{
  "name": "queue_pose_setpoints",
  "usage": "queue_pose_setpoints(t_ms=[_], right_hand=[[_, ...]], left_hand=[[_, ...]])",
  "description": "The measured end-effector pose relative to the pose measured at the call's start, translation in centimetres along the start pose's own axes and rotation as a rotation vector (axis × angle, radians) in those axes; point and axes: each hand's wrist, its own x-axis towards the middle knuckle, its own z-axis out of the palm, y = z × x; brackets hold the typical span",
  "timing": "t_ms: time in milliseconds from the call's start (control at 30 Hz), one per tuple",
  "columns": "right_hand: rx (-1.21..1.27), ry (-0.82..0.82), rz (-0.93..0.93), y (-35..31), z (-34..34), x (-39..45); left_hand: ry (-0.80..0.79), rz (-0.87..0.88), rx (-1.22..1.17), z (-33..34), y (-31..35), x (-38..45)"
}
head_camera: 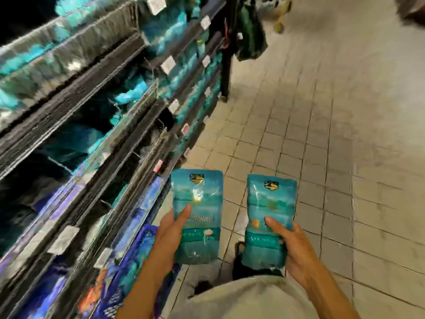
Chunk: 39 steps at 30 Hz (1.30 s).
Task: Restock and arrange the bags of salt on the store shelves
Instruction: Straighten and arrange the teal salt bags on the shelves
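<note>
Tiled aisle [322,134]: L hand [170,229] & R hand [296,247] each grip salt bag [196,203].

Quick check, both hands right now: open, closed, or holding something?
Left hand: holds a teal salt bag, thumb across its front.
Right hand: holds a second teal salt bag the same way.

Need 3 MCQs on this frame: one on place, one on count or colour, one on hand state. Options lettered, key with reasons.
1. Where are the shelves relative to the person?
A. to the left
B. to the right
C. behind

2. How many salt bags are held?
A. one
B. two
C. three

3. What is the right hand doing?
A. hanging idle
B. gripping a bag
C. touching a shelf

Key: 1 A, shelving fills the left of the view, tiled floor on the right. 2 B, the left hand holds the left bag, the right hand the right bag. 3 B, its thumb lies across the bag's front.
</note>
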Motion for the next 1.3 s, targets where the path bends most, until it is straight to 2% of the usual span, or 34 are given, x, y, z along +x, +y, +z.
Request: queue_pose_setpoints(t_ms=[200,433,600,900,1300], right_hand=[[0.171,0.167,-0.069,-3.7,-7.3,2.5],[0.191,0.183,-0.138,-11.2,-14.9,7.1],[0.153,0.193,-0.154,-16.4,-17.6,11.4],[0.142,0.119,-0.185,-26.7,-14.6,23.3],[0.066,0.042,-0.302,-43.7,-3.4,39.3]], left_hand=[[-0.195,0.068,0.139,10.7,3.4,4.9],[-0.238,0.065,0.149,21.4,5.9,10.7],[-0.267,0.077,0.14,27.2,8.4,14.8],[-0.24,0.092,0.088,34.1,16.0,25.4],[-0.23,0.211,-0.041,37.8,32.5,41.8]])
